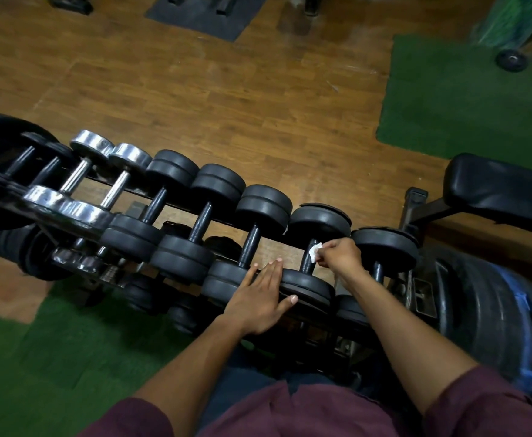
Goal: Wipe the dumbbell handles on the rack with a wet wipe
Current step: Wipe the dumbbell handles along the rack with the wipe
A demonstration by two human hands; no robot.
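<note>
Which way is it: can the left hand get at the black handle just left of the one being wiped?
Probably yes. The left hand rests flat on the weights right below that handle, with nothing across it.

— Could you read any weight numbers on the dumbbells [260,238] from my feed?
— No. I looked over the discs, the rack [176,203] and the bench [498,190]; I found no legible text, label or brand anywhere.
</note>
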